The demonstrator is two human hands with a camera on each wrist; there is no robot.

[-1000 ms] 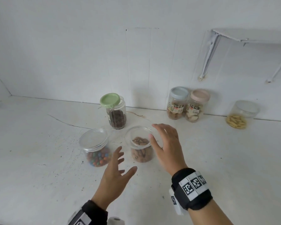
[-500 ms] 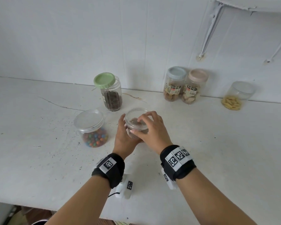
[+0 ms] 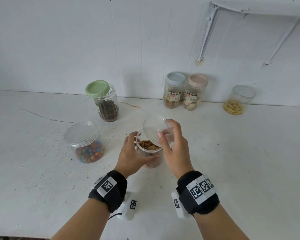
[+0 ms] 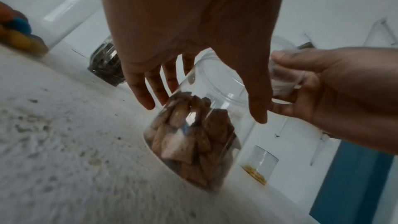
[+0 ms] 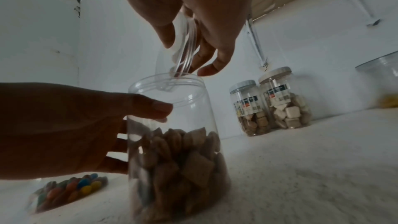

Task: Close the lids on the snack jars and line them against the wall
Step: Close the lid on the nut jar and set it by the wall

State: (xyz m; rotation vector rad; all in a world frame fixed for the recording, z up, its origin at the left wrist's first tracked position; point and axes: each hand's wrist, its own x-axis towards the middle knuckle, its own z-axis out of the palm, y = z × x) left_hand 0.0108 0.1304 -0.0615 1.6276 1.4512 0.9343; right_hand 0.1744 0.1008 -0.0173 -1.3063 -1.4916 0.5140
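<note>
On the white counter (image 3: 42, 170), left of the centre, the left hand (image 3: 131, 156) has its fingers curled round a clear plastic jar (image 5: 172, 142) half full of brown pillow-shaped snacks, its mouth open. Just to the right, the right hand (image 3: 175, 144) pinches the clear round lid (image 3: 156, 130), tilted above the jar's rim, well away from the wall (image 3: 76, 40).

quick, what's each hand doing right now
Left hand: grips the open jar of brown snacks.
Right hand: pinches the clear lid, tilted over the jar's mouth.
</note>
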